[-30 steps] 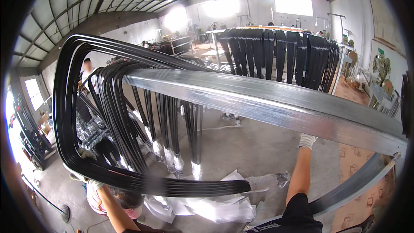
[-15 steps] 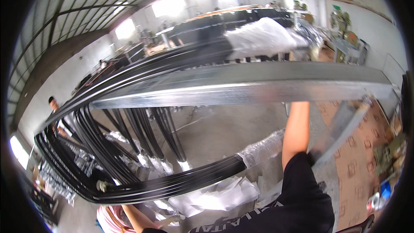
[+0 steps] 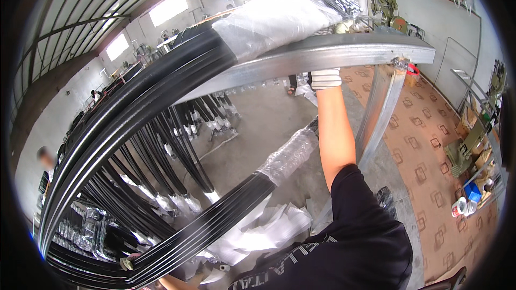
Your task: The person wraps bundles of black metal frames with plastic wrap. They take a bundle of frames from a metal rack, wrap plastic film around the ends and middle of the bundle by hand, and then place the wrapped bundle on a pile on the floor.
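Note:
A long bundle of black rubber strips (image 3: pixel 134 123) loops over a grey steel beam (image 3: pixel 344 51). One end, wrapped in clear plastic (image 3: pixel 279 16), lies on top of the beam. The other wrapped end (image 3: pixel 290 153) hangs below it. My right hand (image 3: pixel 325 79), in a white glove, reaches up behind the beam under the wrapped end; only the cuff shows and its fingers are hidden. My left hand (image 3: pixel 127 263), also gloved, grips the lower run of the bundle at the bottom left.
More black strips (image 3: pixel 183 145) hang from the beam over the concrete floor. White plastic wrappings (image 3: pixel 269 231) lie below. The beam's steel post (image 3: pixel 379 107) stands beside my right arm. Patterned brown mats (image 3: pixel 430 145) and cluttered shelves (image 3: pixel 475 150) are on the right. A person (image 3: pixel 44 172) stands far left.
The plastic-wrapped end of the bundle has come up onto the beam and further toward its right end. My right arm stays raised at the beam, and the view has swung right.

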{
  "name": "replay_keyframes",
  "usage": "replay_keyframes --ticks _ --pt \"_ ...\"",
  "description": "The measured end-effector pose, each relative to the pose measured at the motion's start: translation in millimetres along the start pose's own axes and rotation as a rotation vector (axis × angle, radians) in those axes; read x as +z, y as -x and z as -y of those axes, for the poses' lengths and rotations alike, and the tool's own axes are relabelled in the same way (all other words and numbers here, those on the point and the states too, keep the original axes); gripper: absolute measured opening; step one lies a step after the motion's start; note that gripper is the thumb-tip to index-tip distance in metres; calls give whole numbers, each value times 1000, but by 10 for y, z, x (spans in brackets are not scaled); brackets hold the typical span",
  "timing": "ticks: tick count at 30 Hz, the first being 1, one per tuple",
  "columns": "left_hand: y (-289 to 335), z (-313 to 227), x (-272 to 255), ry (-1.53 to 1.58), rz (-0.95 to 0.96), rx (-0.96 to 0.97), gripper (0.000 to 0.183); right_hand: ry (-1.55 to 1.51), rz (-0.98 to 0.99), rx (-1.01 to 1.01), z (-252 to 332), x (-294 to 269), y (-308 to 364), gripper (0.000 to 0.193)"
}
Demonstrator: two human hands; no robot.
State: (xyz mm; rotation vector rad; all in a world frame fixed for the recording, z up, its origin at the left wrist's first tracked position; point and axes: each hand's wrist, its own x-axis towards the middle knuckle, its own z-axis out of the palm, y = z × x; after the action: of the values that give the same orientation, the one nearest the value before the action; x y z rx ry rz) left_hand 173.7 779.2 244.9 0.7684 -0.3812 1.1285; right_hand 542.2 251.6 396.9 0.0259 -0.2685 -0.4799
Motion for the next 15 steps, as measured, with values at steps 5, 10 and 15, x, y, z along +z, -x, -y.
replay_keyframes --ticks 5,10,15 --pt "158 -338 -173 -35 -13 27 45 15 117 38 -105 447 165 25" --pt "375 -661 -366 -84 -51 38 45 56 135 50 -6 776 894 25" --pt "607 -931 -450 -131 -87 46 44 87 261 535 -261 638 2655 44"
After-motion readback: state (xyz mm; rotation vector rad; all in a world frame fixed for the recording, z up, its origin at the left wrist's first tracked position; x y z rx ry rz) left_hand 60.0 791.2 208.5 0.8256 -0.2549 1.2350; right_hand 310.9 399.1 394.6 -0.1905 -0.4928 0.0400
